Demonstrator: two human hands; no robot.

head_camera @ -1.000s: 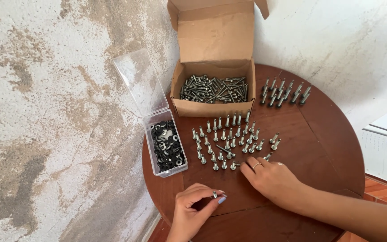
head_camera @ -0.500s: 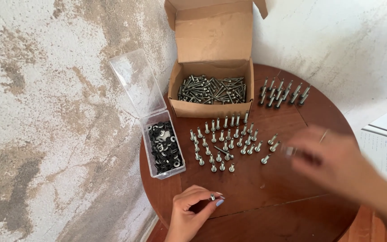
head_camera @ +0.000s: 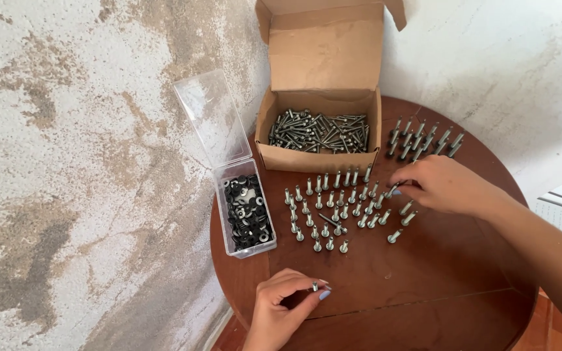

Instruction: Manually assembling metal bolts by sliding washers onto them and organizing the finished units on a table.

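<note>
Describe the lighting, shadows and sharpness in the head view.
Head view: soft, even daylight; faint short shadows beside the standing screws; mild glare on the clear plastic box lid; left hand and right hand both sharp, no motion blur; slight wide-angle stretch at edges.

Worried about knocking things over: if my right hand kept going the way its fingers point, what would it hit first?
Probably the upright bolts: the right hand points left, fingers already at that cluster's right edge.

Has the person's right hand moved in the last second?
Yes. The right hand went up the table, from below the standing screws to their right edge, nearer the cardboard box.
</note>
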